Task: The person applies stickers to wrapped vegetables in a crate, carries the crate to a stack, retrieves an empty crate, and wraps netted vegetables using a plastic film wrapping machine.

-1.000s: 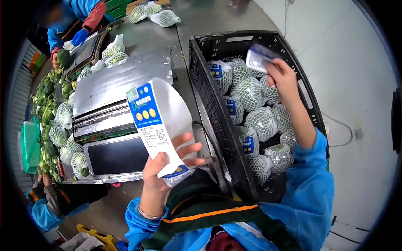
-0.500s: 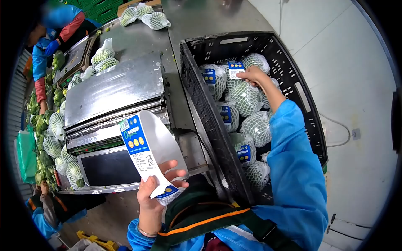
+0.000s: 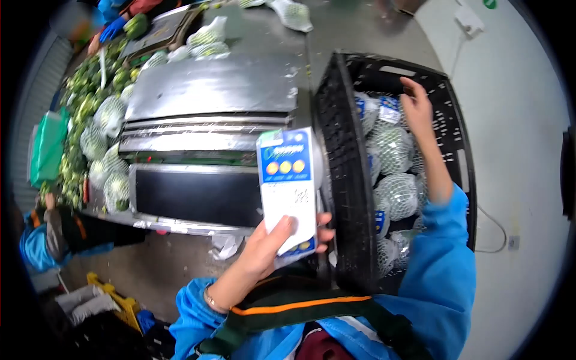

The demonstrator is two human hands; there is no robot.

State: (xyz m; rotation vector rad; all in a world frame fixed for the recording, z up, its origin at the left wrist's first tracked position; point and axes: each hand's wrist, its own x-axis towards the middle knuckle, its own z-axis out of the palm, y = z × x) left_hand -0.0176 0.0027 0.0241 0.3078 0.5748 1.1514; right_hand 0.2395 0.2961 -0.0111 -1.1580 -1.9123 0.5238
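Observation:
A strip of printed blue and white labels (image 3: 287, 180) is held in my left hand (image 3: 267, 246), thumb across its front, in front of the machine's dark panel. My right hand (image 3: 418, 107) is raised over the far part of the black crate (image 3: 348, 180), its fingers apart and holding nothing. Just left of that hand, a blue and white label (image 3: 389, 110) lies on a net-wrapped vegetable. More net-wrapped vegetables (image 3: 391, 148) fill the crate, several with labels.
A metal machine (image 3: 210, 87) stands on the steel table (image 3: 252, 36). Broccoli (image 3: 81, 114) and netted pieces lie along its left. A co-worker's blue-gloved hand (image 3: 113, 29) is at the upper left, with another person (image 3: 36, 243) at the lower left. Yellow crate (image 3: 126, 306) below.
My right hand has let go of the label, which stays on a vegetable, and its fingers have spread. The view has shifted left, and the label strip now faces the camera more squarely.

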